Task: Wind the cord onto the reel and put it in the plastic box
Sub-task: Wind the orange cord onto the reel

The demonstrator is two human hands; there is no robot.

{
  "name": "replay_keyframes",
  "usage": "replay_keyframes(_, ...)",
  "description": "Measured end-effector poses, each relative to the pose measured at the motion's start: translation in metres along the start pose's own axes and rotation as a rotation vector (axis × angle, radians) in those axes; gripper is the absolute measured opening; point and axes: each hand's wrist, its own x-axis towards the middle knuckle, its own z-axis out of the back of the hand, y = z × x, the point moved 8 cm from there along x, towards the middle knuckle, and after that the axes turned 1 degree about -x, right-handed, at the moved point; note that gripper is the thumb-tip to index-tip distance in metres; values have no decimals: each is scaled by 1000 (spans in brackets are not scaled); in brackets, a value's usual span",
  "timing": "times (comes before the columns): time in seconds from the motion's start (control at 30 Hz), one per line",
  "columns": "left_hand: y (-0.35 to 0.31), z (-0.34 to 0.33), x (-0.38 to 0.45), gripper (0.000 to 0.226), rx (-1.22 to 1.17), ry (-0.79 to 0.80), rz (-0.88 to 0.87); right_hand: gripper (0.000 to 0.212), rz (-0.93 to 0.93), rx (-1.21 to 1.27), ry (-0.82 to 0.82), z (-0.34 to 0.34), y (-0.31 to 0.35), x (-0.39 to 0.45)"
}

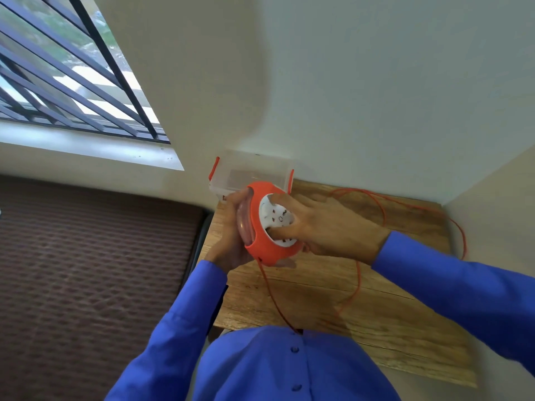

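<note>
An orange cord reel [262, 250] with a white socket face is held above the wooden table [376, 337], tilted on its side. My left hand [231, 227] grips its back and left rim. My right hand [321, 224] has its fingers hooked into the white centre. A thin orange cord [357, 285] leaves the reel's lower edge, drops toward my shirt and loops loosely across the table to the right edge. The clear plastic box [231, 180] with orange clips stands open behind the reel, against the wall.
Walls close off the table at the back and on the right. A barred window [72, 82] is at the upper left. Brown patterned floor [86, 270] lies to the left of the table. My blue sleeves fill the lower view.
</note>
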Motion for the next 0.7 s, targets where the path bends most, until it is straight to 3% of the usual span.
replay_keyframes(0.07, 2, -1, -1, 80, 18, -1, 31, 76, 64, -53, -5, -2, -2, -2)
replay_keyframes(0.13, 1, -4, -1, 72, 73, 23, 3, 56, 5, 32, -43, -3, -11, -5)
replay_keyframes(0.2, -4, -14, -2, 68, 151, 39, -65, 52, -310, 347, -104, -5, -35, -9)
replay_keyframes(0.3, -6, -25, 1, 72, 258, -12, -171, 54, -900, 1053, -149, -37, -67, -24)
replay_keyframes(0.4, -1, -19, 7, 104, 417, -68, -251, 71, -1177, 1350, 68, -66, -58, -32)
replay_keyframes(0.5, -6, -8, 4, 96, 347, -55, -317, 56, -1013, 1359, 157, -59, -44, -23)
replay_keyframes(0.6, -13, 8, 4, 98, 125, -95, -240, 26, -479, 754, 40, -20, -26, -3)
replay_keyframes(0.7, -11, 10, 4, 89, 1, -3, -100, 22, -139, 234, 24, -3, -2, 5)
